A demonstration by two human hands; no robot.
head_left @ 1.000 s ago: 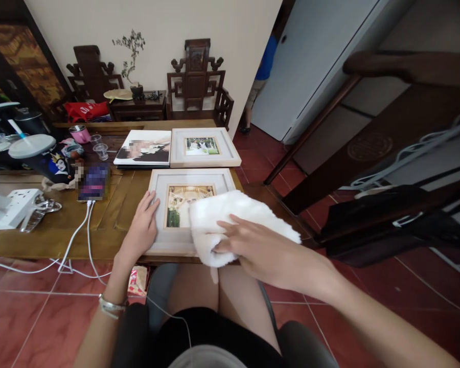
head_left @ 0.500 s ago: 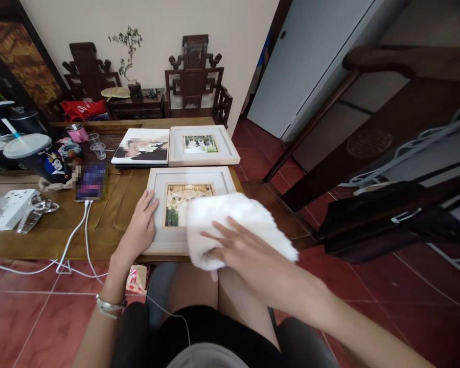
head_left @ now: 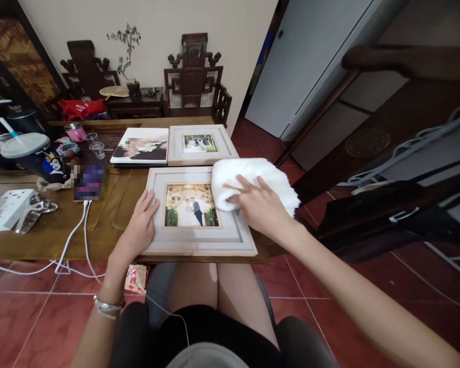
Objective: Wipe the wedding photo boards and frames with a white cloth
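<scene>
A pale framed photo (head_left: 199,240) lies flat at the near edge of the wooden table (head_left: 53,230). My left hand (head_left: 140,227) rests flat on its left border, fingers spread. My right hand (head_left: 258,204) presses a fluffy white cloth (head_left: 253,179) onto the frame's upper right corner, fingers stretched over the cloth. The picture in the frame is fully uncovered.
Behind it lie a second framed photo (head_left: 201,145) and a photo album (head_left: 140,145). To the left sit a phone (head_left: 88,181) on a white cable, a lidded cup (head_left: 38,156), a power strip (head_left: 7,207) and small glasses. Dark wooden furniture (head_left: 387,153) stands close on the right.
My right hand has slid the white cloth from the frame's lower right up to its upper right corner, uncovering the picture. My left hand has stayed on the left border.
</scene>
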